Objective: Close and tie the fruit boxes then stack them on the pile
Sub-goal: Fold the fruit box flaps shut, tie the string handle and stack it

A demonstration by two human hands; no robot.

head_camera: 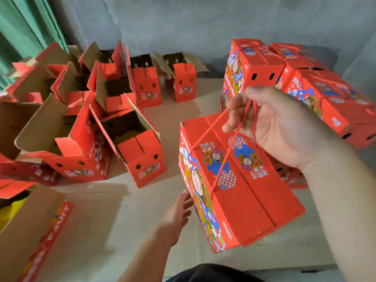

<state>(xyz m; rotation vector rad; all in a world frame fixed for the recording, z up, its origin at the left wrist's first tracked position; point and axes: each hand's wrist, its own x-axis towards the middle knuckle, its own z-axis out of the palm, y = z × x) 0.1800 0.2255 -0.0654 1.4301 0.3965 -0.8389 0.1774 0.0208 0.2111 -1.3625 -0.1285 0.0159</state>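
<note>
floor [126, 224]: pale boards, grey wall [183, 23] behind | right hand [282, 127]: grips cord [223, 159] of closed box [244, 192] | left hand [179, 214]: fingers straight, touching box side

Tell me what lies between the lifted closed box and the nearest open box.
Head view: only bare cardboard floor separates lifted box from open box.

I have only one view, from the head camera, looking forward and steeply down over the floor [142, 220]. It sits close above the hands, wide-angled, with the wall [183, 23] at the far edge and the wearer's lap at the near edge.
</note>
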